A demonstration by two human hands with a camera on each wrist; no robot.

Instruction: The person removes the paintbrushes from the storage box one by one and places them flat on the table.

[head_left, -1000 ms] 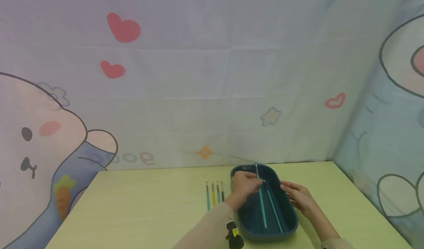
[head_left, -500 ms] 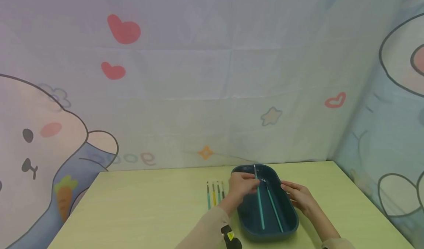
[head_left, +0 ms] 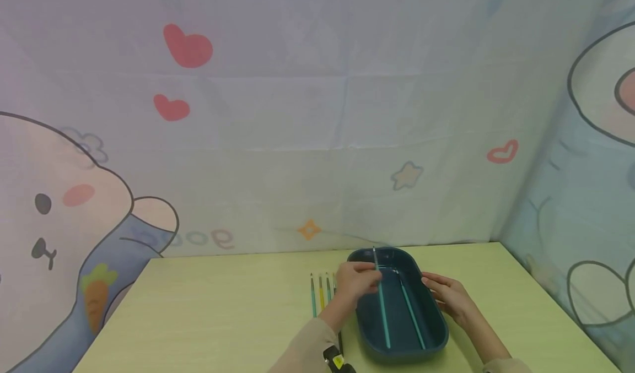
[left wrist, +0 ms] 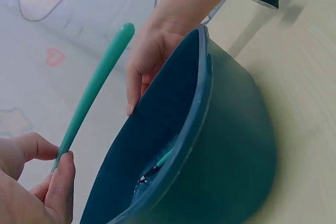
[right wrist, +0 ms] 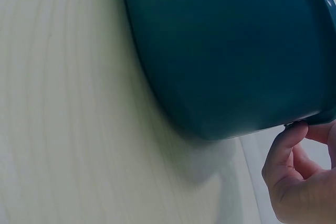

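Note:
My left hand (head_left: 357, 280) pinches a teal paintbrush (head_left: 383, 315) over the left part of a dark teal plastic basin (head_left: 404, 355). Its metal-coloured end points away from me. In the left wrist view the brush handle (left wrist: 94, 86) stands up from between thumb and fingers, beside the basin's rim (left wrist: 197, 95). A second teal brush (head_left: 412, 315) lies inside the basin. My right hand (head_left: 448, 296) holds the basin's right rim; in the right wrist view the fingers of that hand (right wrist: 299, 177) meet at the rim.
Several slim paintbrushes (head_left: 313, 298) lie side by side on the pale yellow table (head_left: 213, 312), left of the basin and partly hidden by my left arm. A printed cloth (head_left: 278, 114) hangs behind the table and along its right side.
My left hand has moved a little to the left with the paintbrush, away from the brush lying in the basin. The right hand has stayed at the rim.

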